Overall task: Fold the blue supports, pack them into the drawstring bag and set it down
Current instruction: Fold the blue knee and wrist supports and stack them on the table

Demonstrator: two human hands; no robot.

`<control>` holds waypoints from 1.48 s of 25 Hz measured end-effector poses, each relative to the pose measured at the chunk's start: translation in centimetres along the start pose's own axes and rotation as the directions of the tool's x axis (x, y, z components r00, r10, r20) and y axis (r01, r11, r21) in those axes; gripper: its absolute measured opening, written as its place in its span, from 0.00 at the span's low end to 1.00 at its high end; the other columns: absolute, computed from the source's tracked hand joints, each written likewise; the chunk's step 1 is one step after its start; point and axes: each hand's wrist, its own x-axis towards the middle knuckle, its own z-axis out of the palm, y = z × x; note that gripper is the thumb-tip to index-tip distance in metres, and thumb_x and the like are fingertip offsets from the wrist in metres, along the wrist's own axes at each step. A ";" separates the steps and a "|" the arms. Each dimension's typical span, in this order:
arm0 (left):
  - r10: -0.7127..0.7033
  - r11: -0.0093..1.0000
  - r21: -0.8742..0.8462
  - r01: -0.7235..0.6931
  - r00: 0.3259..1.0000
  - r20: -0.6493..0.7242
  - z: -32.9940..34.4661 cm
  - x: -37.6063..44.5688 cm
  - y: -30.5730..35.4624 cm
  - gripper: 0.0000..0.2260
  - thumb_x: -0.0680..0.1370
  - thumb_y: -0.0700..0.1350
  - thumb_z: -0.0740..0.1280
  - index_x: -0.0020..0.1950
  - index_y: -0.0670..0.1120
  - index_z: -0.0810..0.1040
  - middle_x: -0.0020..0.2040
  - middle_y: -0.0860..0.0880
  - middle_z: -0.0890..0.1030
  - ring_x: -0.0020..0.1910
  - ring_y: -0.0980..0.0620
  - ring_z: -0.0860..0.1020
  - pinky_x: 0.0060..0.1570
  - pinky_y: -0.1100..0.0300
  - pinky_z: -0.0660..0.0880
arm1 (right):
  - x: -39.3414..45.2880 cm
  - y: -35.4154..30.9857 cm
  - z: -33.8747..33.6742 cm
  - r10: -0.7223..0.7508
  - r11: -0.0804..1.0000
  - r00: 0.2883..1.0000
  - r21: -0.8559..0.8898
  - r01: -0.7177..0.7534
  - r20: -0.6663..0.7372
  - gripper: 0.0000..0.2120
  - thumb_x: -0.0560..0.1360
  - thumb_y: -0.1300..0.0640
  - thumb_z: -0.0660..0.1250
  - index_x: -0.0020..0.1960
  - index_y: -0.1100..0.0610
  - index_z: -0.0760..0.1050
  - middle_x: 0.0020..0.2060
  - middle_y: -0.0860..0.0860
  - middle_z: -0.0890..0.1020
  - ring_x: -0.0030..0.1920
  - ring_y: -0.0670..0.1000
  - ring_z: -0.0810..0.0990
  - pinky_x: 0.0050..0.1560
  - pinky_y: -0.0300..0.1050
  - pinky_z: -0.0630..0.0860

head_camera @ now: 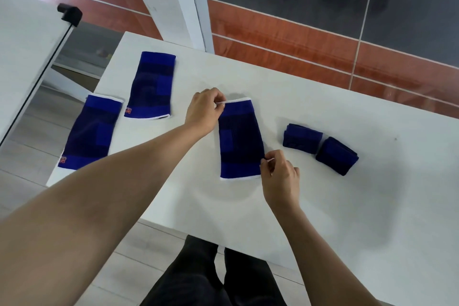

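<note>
A flat blue support (239, 139) lies in the middle of the white table (347, 194). My left hand (205, 109) pinches its far left corner at the white edge. My right hand (279, 176) pinches its near right edge. Two folded blue supports (301, 138) (336, 156) sit side by side to the right. Two more flat supports lie to the left, one at the back (151, 85) and one near the table's left edge (92, 133). No drawstring bag is in view.
A glass panel with a black clamp (70, 14) stands beyond the table's left edge. A white post (188, 2) rises behind the table, with a red and grey floor beyond. My dark-trousered legs (213, 278) are below the table's front edge.
</note>
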 end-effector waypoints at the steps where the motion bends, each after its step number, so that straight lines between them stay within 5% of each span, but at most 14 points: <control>1: -0.008 1.000 0.008 0.008 1.000 -0.001 0.2 0.1 0.1 0.04 0.80 0.43 0.66 0.53 0.48 0.79 0.54 0.51 0.80 0.53 0.50 0.75 0.49 0.59 0.69 | 0.1 0.2 -0.1 -0.009 1.000 1.000 0.006 0.009 -0.011 0.02 0.82 0.57 0.64 0.50 0.53 0.71 0.40 0.46 0.79 0.39 0.51 0.77 0.50 0.46 0.67; 4: -0.045 0.999 0.011 0.044 0.999 0.005 0.7 0.2 0.2 0.03 0.80 0.43 0.65 0.53 0.47 0.78 0.54 0.51 0.80 0.51 0.50 0.77 0.47 0.59 0.69 | 0.5 0.4 -0.1 -0.008 0.999 1.000 0.033 0.008 0.002 0.02 0.82 0.58 0.63 0.51 0.55 0.72 0.45 0.49 0.77 0.40 0.54 0.77 0.47 0.50 0.73; 10: -0.086 0.996 0.005 0.086 0.996 -0.010 1.4 0.0 -0.1 0.03 0.81 0.42 0.65 0.52 0.45 0.77 0.52 0.49 0.82 0.50 0.48 0.78 0.47 0.58 0.70 | 1.1 0.6 0.2 0.005 1.000 1.000 -0.006 -0.005 0.008 0.04 0.81 0.58 0.64 0.48 0.55 0.69 0.37 0.48 0.78 0.36 0.52 0.75 0.50 0.49 0.71; 17: -0.177 0.983 -0.049 0.176 0.984 -0.013 1.4 -0.9 0.6 0.09 0.81 0.45 0.65 0.61 0.46 0.73 0.57 0.48 0.75 0.50 0.50 0.73 0.50 0.57 0.69 | 1.0 0.3 0.3 -0.012 1.000 1.000 -0.010 0.012 0.021 0.11 0.79 0.59 0.66 0.60 0.52 0.71 0.48 0.50 0.77 0.45 0.53 0.77 0.52 0.49 0.73; 21: -0.191 0.980 -0.060 0.187 0.979 -0.073 2.2 -6.6 0.0 0.08 0.82 0.47 0.63 0.59 0.47 0.72 0.50 0.48 0.78 0.47 0.47 0.76 0.48 0.53 0.71 | -0.1 0.4 0.0 0.024 0.999 1.000 0.024 -0.024 0.016 0.12 0.80 0.59 0.63 0.63 0.53 0.71 0.49 0.52 0.77 0.46 0.54 0.77 0.53 0.54 0.76; 25: -0.200 0.976 -0.082 0.204 0.978 0.050 3.9 -13.0 -1.0 0.10 0.81 0.47 0.64 0.60 0.47 0.72 0.49 0.48 0.80 0.48 0.45 0.79 0.50 0.49 0.76 | -1.4 0.0 0.4 0.028 0.999 0.998 0.032 -0.030 0.051 0.16 0.81 0.59 0.62 0.68 0.54 0.74 0.53 0.53 0.78 0.50 0.55 0.77 0.55 0.54 0.77; 30: -0.281 0.946 -0.142 0.291 0.956 0.087 4.7 -14.8 -0.5 0.20 0.79 0.46 0.66 0.69 0.49 0.66 0.54 0.46 0.78 0.54 0.45 0.75 0.58 0.56 0.68 | -2.8 -0.5 0.8 0.035 0.998 0.987 0.045 -0.042 0.154 0.16 0.82 0.56 0.61 0.69 0.54 0.72 0.56 0.52 0.77 0.54 0.55 0.77 0.56 0.52 0.77; 37: -0.376 0.850 -0.344 0.399 0.917 0.135 2.3 -14.7 -0.3 0.15 0.78 0.42 0.68 0.62 0.57 0.76 0.53 0.49 0.78 0.47 0.54 0.78 0.37 0.64 0.73 | -4.2 1.3 0.0 -0.088 0.996 0.988 0.009 0.088 0.127 0.25 0.80 0.64 0.61 0.74 0.48 0.66 0.53 0.51 0.78 0.51 0.54 0.76 0.53 0.49 0.74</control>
